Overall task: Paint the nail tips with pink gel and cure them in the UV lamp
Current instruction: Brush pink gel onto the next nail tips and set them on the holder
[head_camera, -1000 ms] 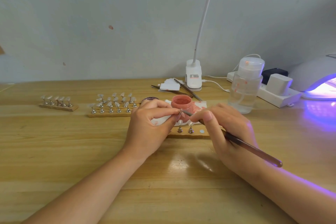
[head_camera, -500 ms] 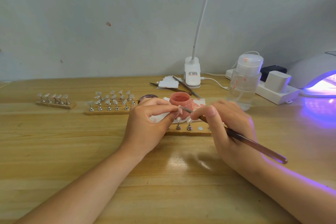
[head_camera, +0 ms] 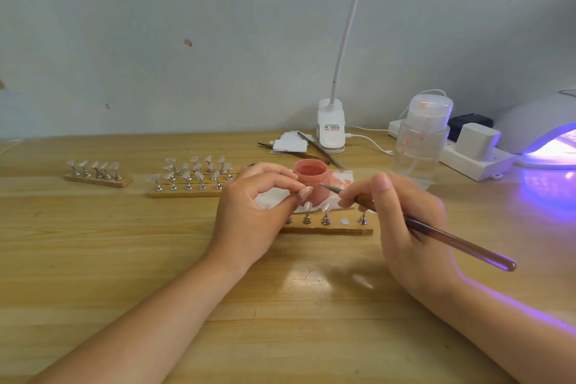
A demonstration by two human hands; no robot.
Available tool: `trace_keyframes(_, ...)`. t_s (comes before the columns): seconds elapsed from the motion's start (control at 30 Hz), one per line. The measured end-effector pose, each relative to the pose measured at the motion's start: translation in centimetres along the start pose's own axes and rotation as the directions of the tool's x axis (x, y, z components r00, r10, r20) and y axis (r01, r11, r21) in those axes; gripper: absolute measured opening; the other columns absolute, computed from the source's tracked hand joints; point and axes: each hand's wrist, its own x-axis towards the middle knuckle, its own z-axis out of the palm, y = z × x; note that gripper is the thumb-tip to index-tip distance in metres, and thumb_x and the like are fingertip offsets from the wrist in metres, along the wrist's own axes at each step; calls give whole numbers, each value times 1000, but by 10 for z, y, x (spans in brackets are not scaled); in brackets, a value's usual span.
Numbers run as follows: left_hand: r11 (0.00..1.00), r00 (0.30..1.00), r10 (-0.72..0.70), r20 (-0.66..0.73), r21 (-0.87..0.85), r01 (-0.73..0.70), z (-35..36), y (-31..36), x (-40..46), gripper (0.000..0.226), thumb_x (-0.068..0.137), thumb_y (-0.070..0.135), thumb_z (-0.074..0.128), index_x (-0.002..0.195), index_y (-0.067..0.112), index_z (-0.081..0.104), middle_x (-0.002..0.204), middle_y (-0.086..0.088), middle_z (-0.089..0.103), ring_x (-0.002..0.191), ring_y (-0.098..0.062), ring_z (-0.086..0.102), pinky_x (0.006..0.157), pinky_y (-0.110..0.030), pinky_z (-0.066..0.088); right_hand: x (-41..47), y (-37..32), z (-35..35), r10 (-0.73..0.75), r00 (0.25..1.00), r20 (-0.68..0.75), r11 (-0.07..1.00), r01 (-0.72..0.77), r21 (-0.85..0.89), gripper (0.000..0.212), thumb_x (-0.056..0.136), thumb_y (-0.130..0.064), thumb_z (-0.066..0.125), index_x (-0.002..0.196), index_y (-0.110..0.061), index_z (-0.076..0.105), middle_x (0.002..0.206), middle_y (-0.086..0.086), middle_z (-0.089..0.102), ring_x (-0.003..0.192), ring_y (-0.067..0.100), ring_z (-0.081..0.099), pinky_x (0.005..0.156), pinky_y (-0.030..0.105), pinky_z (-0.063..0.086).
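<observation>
Beside the gel pot, left hand pinches one nail tip, right hand grips the brush; many tips look unpainted.

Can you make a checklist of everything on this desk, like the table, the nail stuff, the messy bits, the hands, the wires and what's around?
Surface: wooden table, purple glow at its right edge.
Job's things: open pink gel pot; brush; nail tip; near stand with tips on pegs; two more stands of clear tips; UV lamp, lit.
Clutter: stained paper under the pot; clear bottle; tools and white pads at the back.
Hands: left hand pinches the nail tip; right hand holds the brush, bristles just clear of the tip.
Cables: white cable from the clip lamp; power strip with plugs.
Surroundings: pale wall, a few marks.
</observation>
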Motion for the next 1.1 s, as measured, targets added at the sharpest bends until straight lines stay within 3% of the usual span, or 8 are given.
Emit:
trace_keyframes(0.1, 1000, 999, 26, 26, -15, -25, 0, 0, 0, 8, 70, 7, 74, 73, 14, 71, 78, 13, 66, 84, 7, 59, 77, -2, 37, -2, 0, 0, -33, 999, 16, 999, 34, -38, 36, 95, -26, 35, 76, -23, 66, 74, -12, 65, 74, 7, 63, 68, 48, 48)
trace_keyframes(0.3, 998, 998, 56, -4, 2, -56, 2, -4, 0, 12, 69, 7, 75, 73, 17, 69, 76, 11, 65, 82, 2, 59, 77, -5, 39, -2, 0, 2, -89, 993, 74, 977, 101, -187, 43, 95, -30, 35, 76, -12, 70, 73, -26, 54, 69, 2, 56, 67, 33, 42)
trace_keyframes(0.47, 999, 999, 36, -29, 7, -36, 2, -4, 0, 17, 68, 8, 76, 69, 22, 68, 75, 14, 64, 82, -1, 58, 78, -6, 38, -3, 0, 2, -92, 991, 94, 981, 106, -160, 55, 98, -36, 29, 69, -11, 69, 68, -25, 50, 63, -1, 50, 66, 30, 38)
trace_keyframes(0.6, 999, 999, 46, -22, 9, -45, 1, -4, 0, 16, 67, 7, 76, 72, 20, 68, 76, 11, 63, 82, -5, 57, 76, -5, 38, -3, 0, 3, -88, 993, 73, 978, 100, -181, 44, 95, -29, 35, 75, -12, 70, 71, -20, 56, 66, 10, 57, 66, 35, 43)
trace_keyframes(0.77, 999, 999, 29, -15, 23, -29, 2, -4, 0, 21, 66, 2, 77, 71, 21, 69, 77, 9, 64, 83, -2, 57, 77, -5, 37, -2, 0, 2, -89, 993, 83, 978, 103, -179, 52, 98, -34, 31, 69, -12, 68, 66, -23, 52, 62, 1, 50, 65, 28, 37)
trace_keyframes(0.87, 998, 999, 49, -13, 35, -48, 1, -4, 0, 22, 66, 1, 77, 75, 20, 69, 76, 12, 62, 82, 3, 55, 76, -5, 38, -2, 1, 3, -85, 992, 90, 974, 101, -201, 39, 95, -27, 37, 75, -14, 68, 67, -17, 57, 65, 9, 55, 65, 32, 41)
trace_keyframes(0.93, 998, 999, 47, -10, 36, -47, 1, -4, 0, 20, 66, 2, 77, 72, 20, 69, 76, 13, 62, 82, 2, 55, 76, -5, 37, -2, 2, 2, -83, 992, 99, 977, 101, -188, 45, 96, -29, 35, 69, -13, 68, 63, -12, 59, 62, 7, 54, 64, 32, 41)
trace_keyframes(1.1, 998, 999, 42, -5, 42, -42, 1, -4, 0, 19, 67, 2, 77, 72, 18, 69, 76, 13, 62, 82, 2, 54, 76, -4, 36, -3, 1, 3, -95, 993, 71, 973, 108, -202, 40, 94, -26, 37, 75, -13, 69, 68, -15, 57, 65, 12, 56, 64, 33, 42)
